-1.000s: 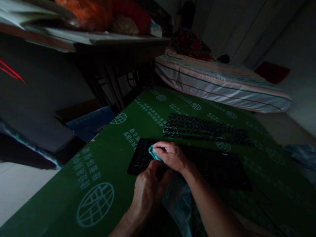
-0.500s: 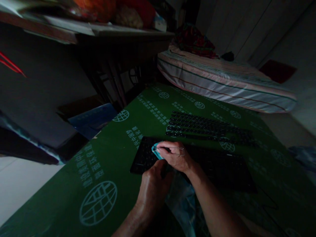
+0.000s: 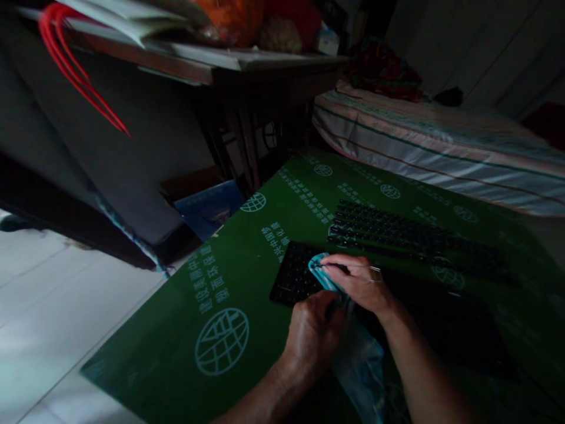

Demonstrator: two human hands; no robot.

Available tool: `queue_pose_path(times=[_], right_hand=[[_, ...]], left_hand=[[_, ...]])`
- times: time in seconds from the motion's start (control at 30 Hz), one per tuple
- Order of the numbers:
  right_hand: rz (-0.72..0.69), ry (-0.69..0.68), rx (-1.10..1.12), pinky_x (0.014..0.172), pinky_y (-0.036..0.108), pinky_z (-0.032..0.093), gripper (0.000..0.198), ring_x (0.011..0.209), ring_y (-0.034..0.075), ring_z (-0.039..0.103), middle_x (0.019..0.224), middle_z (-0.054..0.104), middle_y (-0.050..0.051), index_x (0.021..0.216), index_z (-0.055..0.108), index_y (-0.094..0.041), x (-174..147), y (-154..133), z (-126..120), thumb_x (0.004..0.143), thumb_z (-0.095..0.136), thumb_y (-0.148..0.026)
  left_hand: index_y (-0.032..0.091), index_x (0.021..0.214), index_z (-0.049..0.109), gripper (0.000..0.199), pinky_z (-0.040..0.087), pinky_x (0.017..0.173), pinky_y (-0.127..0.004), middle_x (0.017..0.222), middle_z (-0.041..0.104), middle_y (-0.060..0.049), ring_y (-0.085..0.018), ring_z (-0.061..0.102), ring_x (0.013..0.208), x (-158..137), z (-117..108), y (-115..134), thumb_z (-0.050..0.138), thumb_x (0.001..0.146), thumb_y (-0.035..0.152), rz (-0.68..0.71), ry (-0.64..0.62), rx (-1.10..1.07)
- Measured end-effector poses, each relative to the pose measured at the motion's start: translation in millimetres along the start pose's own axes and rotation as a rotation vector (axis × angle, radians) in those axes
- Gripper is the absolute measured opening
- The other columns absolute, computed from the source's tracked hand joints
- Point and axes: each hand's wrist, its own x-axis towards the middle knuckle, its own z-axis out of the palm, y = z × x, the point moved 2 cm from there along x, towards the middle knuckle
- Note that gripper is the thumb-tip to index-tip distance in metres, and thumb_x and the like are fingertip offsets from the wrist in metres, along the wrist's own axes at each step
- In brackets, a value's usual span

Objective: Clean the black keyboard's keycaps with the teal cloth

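A black keyboard [image 3: 291, 274] with its keycaps off lies on the green board. My right hand [image 3: 359, 280] pinches a thin metal tool [image 3: 373, 269], whose squared wire end juts out past the knuckles. Its kind is unclear in this dim light. At the tool's front end, a blue-and-white cloth [image 3: 318, 268] is bunched over the keyboard's left part. Closed beside it, my left hand [image 3: 315, 321] grips the cloth, which hangs down towards me below both hands. The left fingertips are partly hidden.
Rows of loose black keycaps [image 3: 397, 229] lie behind the keyboard on the green board [image 3: 150, 359]. A table with bags [image 3: 233, 23] stands at the upper left, red cords [image 3: 83, 82] hanging from it. Beyond is a bed [image 3: 424, 135] with striped covering.
My view has swung left, so everything sits further right in the picture. Both hands stay over the keyboard's left part, still holding the cloth and tool.
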Motion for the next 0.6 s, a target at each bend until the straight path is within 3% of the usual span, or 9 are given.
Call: queue_pose_path(times=[0.43,0.53,0.6], right_hand=[[0.044,-0.023,-0.053,0.078,0.030,0.054,0.019,0.079,0.018,0.067,0.087,0.072,0.004,0.088,0.070,-0.019,-5.5,6.9,-10.8,0.079,0.054,-0.024],[0.038,-0.023,-0.055,0.077,0.030,0.054,0.018,0.077,0.018,0.067,0.084,0.072,0.004,0.087,0.070,-0.019,-6.1,6.9,-12.8,0.078,0.055,-0.023],[0.000,-0.005,-0.062,0.077,0.031,0.054,0.018,0.079,0.018,0.067,0.086,0.072,0.004,0.087,0.070,-0.019,-6.4,6.4,-11.6,0.078,0.055,-0.022]], left_hand=[[0.017,0.066,0.051,0.008,0.024,0.046,-0.021,0.055,0.041,0.005,-0.008,0.036,0.049,-4.1,4.6,-7.3,0.052,0.074,0.021,-0.070,-0.036,0.047],[0.017,0.072,0.051,0.004,0.024,0.046,-0.021,0.057,0.041,0.005,-0.008,0.036,0.050,-4.3,4.9,-6.2,0.053,0.072,0.021,-0.098,-0.030,0.074],[0.017,0.083,0.052,0.013,0.025,0.046,-0.021,0.058,0.043,0.006,-0.009,0.036,0.049,-3.4,3.6,-5.2,0.054,0.071,0.022,-0.132,-0.013,0.070]])
